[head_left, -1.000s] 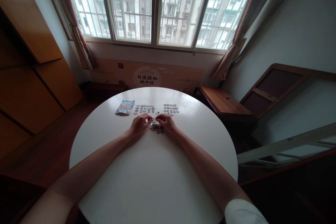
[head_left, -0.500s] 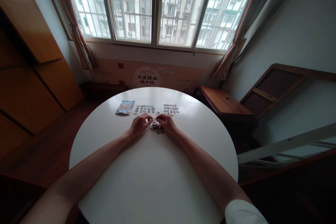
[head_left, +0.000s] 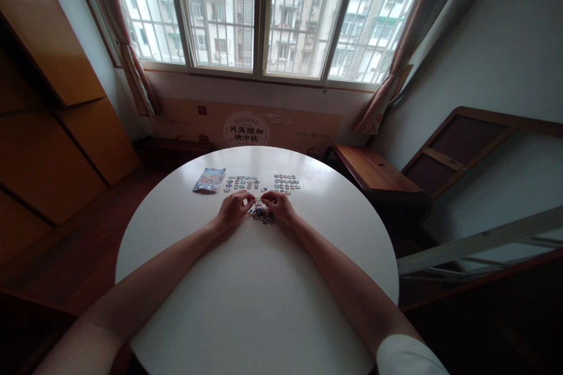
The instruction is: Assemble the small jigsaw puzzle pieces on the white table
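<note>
My left hand (head_left: 233,207) and my right hand (head_left: 280,205) face each other at the middle of the round white table (head_left: 259,281). Their fingertips are pinched at a small pale jigsaw puzzle piece (head_left: 258,199), whose outline is partly hidden by the fingers. Just below the hands lies a loose heap of jigsaw pieces (head_left: 264,215). Beyond my left hand, other pieces (head_left: 243,181) are spread in rows. A second block of rowed pieces (head_left: 287,182) lies past my right hand, with a single small piece (head_left: 264,190) between the two groups.
A blue patterned packet (head_left: 210,180) lies on the table, left of the rowed pieces. Beyond the table's right side stands a low wooden table (head_left: 373,167). Orange-brown cabinets (head_left: 88,146) are at the left, and a barred window (head_left: 264,17) is ahead.
Both hands stay in nearly the same place over the heap, with only slight finger movement. The rowed pieces and the packet have not moved.
</note>
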Demonstrator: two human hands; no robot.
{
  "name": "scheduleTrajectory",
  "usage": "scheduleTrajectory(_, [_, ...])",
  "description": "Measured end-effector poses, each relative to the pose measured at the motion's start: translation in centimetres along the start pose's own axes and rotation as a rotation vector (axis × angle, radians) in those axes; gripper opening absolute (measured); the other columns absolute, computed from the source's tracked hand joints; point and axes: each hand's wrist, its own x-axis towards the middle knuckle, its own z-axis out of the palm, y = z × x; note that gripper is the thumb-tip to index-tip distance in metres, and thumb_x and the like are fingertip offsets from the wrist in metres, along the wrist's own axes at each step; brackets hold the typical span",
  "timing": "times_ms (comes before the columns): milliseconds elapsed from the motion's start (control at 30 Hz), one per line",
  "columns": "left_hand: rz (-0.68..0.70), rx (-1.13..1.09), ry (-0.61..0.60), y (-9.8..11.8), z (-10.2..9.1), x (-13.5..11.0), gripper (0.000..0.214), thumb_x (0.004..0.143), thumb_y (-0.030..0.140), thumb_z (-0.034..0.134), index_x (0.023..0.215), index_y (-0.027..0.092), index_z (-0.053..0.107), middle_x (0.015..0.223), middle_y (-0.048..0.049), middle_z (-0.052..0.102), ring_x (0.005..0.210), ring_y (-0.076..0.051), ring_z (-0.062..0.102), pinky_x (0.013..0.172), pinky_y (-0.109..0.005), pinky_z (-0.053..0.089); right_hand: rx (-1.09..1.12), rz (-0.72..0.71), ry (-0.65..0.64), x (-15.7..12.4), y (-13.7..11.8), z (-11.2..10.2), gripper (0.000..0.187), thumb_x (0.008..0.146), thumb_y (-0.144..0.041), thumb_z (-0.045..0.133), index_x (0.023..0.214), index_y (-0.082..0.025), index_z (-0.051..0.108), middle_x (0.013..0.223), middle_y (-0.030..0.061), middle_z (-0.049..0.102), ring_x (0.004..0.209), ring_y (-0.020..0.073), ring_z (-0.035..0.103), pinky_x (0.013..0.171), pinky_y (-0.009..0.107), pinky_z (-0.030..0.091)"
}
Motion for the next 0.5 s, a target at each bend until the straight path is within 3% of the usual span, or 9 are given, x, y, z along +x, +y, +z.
scheduleTrajectory(500, [0.001, -0.016, -0.004, 0.18, -0.13, -0.07, 0.024, 0.085, 0.037, 0.048, 0.083, 0.021, 0.067, 0.082, -0.0011, 0.066, 0.056, -0.010, 0.056, 0.059, -0.024, 0.041, 0.000, -0.001, 0.001, 0.02, 0.25, 0.05, 0.012, 0.074, -0.024, 0.059, 0.077, -0.015, 0.067, 0.069, 0.0025, 0.066, 0.062, 0.0124, 0.059, 0.060, 0.023, 0.046])
